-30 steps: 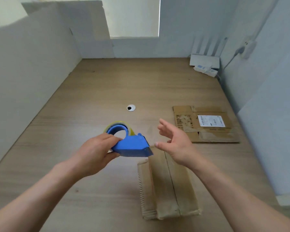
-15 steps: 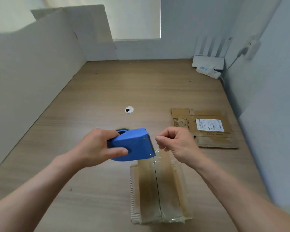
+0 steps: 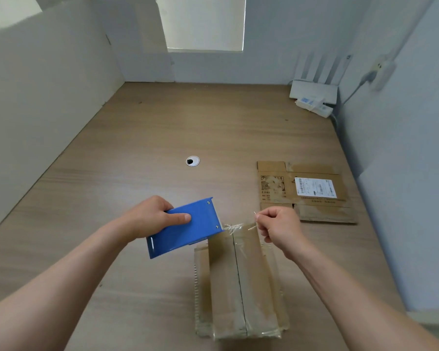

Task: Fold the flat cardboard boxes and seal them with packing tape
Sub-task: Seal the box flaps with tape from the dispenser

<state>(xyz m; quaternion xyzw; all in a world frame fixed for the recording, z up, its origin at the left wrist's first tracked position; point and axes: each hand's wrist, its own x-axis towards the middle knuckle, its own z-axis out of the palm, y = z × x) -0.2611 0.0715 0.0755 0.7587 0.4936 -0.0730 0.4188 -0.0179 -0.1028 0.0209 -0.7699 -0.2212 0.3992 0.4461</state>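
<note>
The left hand (image 3: 147,219) and the right hand (image 3: 279,226) are both bare. Behind each wrist a bare forearm runs back to the edge of the view, the left forearm (image 3: 61,282) and the right forearm (image 3: 352,295) alike uncovered along all their visible length. The left thumb (image 3: 180,217) ends in a short, trimmed nail, the knuckles of the right hand show as a row of rounded ridges, and both forearms look smooth and slender, broadening away from the hands.
</note>
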